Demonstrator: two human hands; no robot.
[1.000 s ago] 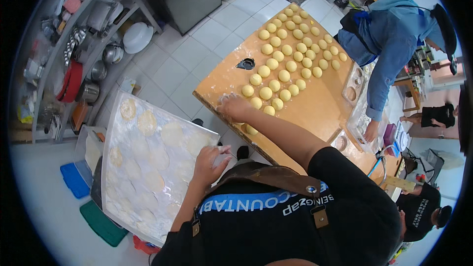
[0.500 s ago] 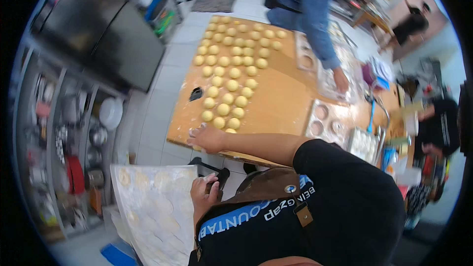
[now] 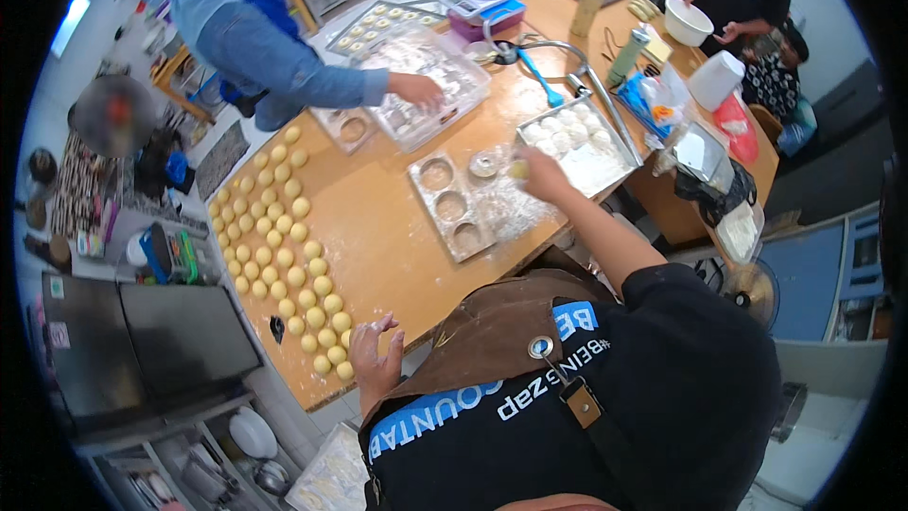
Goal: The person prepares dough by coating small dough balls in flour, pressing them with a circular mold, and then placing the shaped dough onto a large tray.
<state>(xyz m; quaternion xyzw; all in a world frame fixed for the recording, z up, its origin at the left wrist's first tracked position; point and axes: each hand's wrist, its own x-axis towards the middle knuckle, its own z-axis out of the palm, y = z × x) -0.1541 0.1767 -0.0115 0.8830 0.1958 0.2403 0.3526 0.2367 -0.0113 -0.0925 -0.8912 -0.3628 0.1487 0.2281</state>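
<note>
My right hand (image 3: 543, 177) pinches a small yellow dough ball (image 3: 518, 169) at its fingertips, above floured wood. Just beyond it is a metal tray (image 3: 617, 175) of flour-covered white dough balls (image 3: 566, 129). To its left lies a floured wooden mould (image 3: 443, 191) with round hollows, and a round ring-shaped mould (image 3: 484, 163) sits between them. My left hand (image 3: 375, 358), dusted with flour, is at the near table edge with its fingers apart and nothing in them. Beside it, rows of yellow dough balls (image 3: 284, 224) cover the table's left side.
Across the wooden table (image 3: 364, 203), a co-worker's hand (image 3: 416, 91) reaches into a clear plastic bin (image 3: 409, 140) of flour. A blue-handled brush (image 3: 542, 76) and a metal pipe-like bar (image 3: 615, 114) lie near the tray. Another person at the far right holds a white bowl (image 3: 688, 23).
My right hand has gone from the dough balls at the left to beside the metal tray, now with a dough ball. My left hand has come up to the table edge. The view has turned right.
</note>
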